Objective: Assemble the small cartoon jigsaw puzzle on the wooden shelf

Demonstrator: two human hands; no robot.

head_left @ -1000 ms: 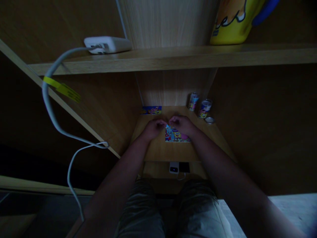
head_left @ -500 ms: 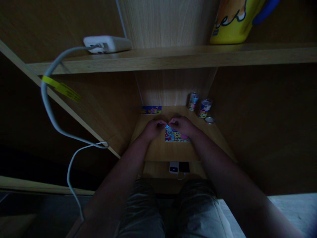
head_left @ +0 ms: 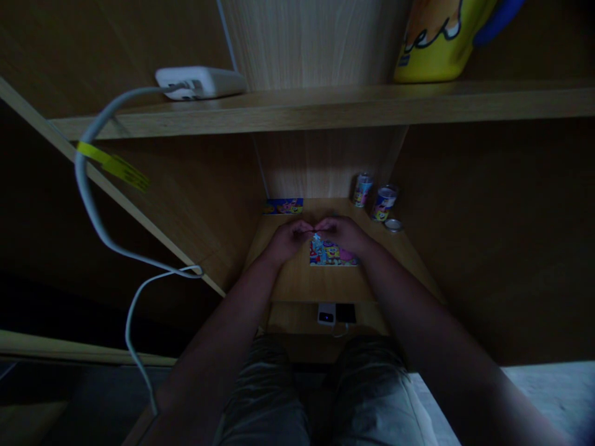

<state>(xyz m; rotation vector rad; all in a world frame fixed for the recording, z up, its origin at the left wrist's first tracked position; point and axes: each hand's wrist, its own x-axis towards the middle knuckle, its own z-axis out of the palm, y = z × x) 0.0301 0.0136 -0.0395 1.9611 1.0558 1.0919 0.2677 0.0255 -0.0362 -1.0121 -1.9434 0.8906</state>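
A colourful, partly assembled jigsaw puzzle (head_left: 331, 253) lies on the wooden desk (head_left: 297, 285). At its upper left edge my left hand (head_left: 292, 238) and my right hand (head_left: 341, 232) meet, fingertips touching or nearly so. The fingers of both hands are pinched together; anything between them is too small and dark to make out. A small light-blue piece of the puzzle shows just below the fingertips. My right hand and wrist hide part of the puzzle's upper right.
Two printed cans (head_left: 362, 190) (head_left: 384, 204) and a round lid (head_left: 393, 225) stand at the back right. A blue printed card (head_left: 283, 206) lies back left. Overhead, a shelf (head_left: 297, 114) holds a white adapter (head_left: 202, 83) and yellow mug (head_left: 427, 62). A cable hangs left; two devices (head_left: 326, 314) lie below.
The fingertips of both hands have come closer together at the puzzle's upper edge. My right hand has shifted slightly left and up.
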